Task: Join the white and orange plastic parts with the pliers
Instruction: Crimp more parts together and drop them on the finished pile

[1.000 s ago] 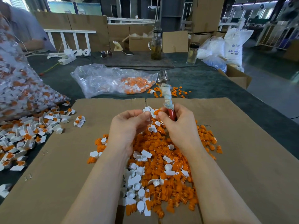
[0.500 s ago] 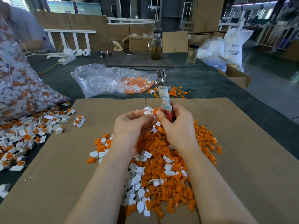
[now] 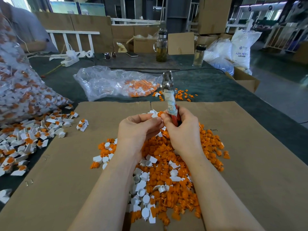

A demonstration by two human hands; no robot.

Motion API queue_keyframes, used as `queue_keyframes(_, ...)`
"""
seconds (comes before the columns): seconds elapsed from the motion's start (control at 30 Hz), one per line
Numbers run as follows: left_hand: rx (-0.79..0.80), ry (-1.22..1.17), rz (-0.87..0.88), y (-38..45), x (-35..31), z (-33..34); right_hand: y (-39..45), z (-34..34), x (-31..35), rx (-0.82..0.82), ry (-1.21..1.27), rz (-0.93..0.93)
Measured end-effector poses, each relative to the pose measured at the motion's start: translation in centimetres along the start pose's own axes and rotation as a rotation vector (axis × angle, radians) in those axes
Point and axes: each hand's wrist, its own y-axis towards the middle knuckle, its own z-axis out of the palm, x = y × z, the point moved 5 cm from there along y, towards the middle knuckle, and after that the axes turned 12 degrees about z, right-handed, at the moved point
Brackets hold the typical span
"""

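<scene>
A heap of loose orange and white plastic parts [image 3: 168, 165] lies on the brown cardboard sheet [image 3: 250, 164]. Above the heap's far end my left hand [image 3: 138, 129] pinches a white part [image 3: 154, 115] at its fingertips. My right hand [image 3: 183, 130] grips the red-handled pliers [image 3: 170, 95], whose cloth-wrapped handles and metal jaws point up and away from me. Thumb and forefinger of that same hand pinch a small orange part [image 3: 160, 113] against the white one. The two hands touch at the fingertips.
Joined white-and-orange pieces [image 3: 25, 142] spread over the table at the left, beside a big full clear bag [image 3: 20, 90]. A half-empty clear bag [image 3: 116, 84] lies beyond the cardboard. Two bottles [image 3: 161, 45], boxes and a power strip [image 3: 70, 60] stand farther back. A person sits far left.
Both hands have stayed together over the heap. The pliers have tilted a little more upright, and the orange part has come against the white part at my fingertips.
</scene>
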Motion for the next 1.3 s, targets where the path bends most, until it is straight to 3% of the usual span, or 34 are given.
queue_keyframes(0.67,0.005,0.136,0.164,-0.2,-1.0,0.3,0.0,0.0,-0.2,-0.065,-0.087,-0.038)
queue_keyframes(1.03,0.017,0.405,0.265,-0.4,-1.6,0.1,0.0,0.1,-0.1,-0.025,-0.094,-0.011)
queue_keyframes(1.3,-0.057,0.398,0.258,-0.3,-1.7,0.0,0.2,0.2,0.0,0.048,-0.084,-0.036)
